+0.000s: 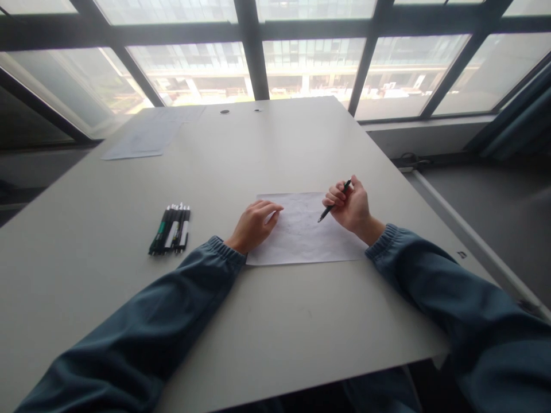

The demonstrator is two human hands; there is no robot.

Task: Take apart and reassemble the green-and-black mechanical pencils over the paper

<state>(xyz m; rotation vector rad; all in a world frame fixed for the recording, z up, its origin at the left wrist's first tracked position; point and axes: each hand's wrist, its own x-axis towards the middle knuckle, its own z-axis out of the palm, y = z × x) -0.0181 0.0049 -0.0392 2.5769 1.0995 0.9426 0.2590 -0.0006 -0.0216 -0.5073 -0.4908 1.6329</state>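
Note:
A white sheet of paper (305,244) with faint marks lies in front of me on the white table (275,321). My left hand (257,223) rests on the sheet's left side, palm down, fingers stretched out and the thumb close to them, with nothing visible in it. Above the right part of the sheet, my right hand (349,205) is turned palm up, its fingers closed around a black pen (328,212). The pen slants down to the left, its tip close over the paper; whether it touches I cannot tell.
To the left lies a row of several black pens (172,229), some with white or green labels. More paper sheets (144,135) are at the table's far left. Two small round fittings sit near the far edge, before large windows (314,69). The table's right edge drops to the floor.

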